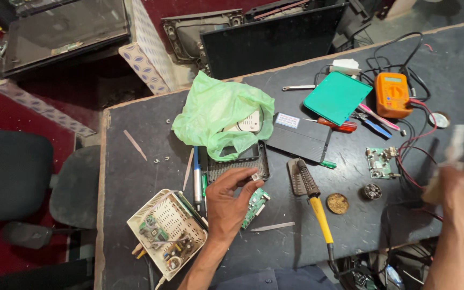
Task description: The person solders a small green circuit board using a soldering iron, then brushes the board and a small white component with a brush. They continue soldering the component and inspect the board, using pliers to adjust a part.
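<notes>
While both hands work over the dark table (pixel 135 129), here is how it stands:

Left hand (pixel 229 201): down on the table, fingers curled; thumb and forefinger pinch a small pale part (pixel 255 175) at the edge of the black casing (pixel 237 166); palm lies over one end of the green circuit board (pixel 257 207)
Right hand (pixel 460 188): raised at the right edge, badly blurred; closed round something pale (pixel 455 147), though I cannot tell what it is
Green circuit board: flat on the table, just below the black casing, partly under the left hand
Black casing: open and ribbed inside; its far end runs under the green plastic bag (pixel 218 115)
Green plastic bag: crumpled, with a white device (pixel 249 122) showing inside
White box (pixel 167 231): open at the near left corner, vented walls, small boards and parts inside; just left of the left wrist
Soldering iron (pixel 315 201): yellow handle, lying beside the circuit board, tip resting on a ribbed stand (pixel 295 177)
Round tin (pixel 337 203): brown inside, just right of the iron
Black flat box (pixel 300 138): behind the stand; a red-handled screwdriver (pixel 339 126) at its far corner
Green pad (pixel 337 98): tilted, near the orange meter (pixel 392 95); red and black leads trail toward the right hand
Small board (pixel 379 162): well right of the iron, near the leads
</notes>
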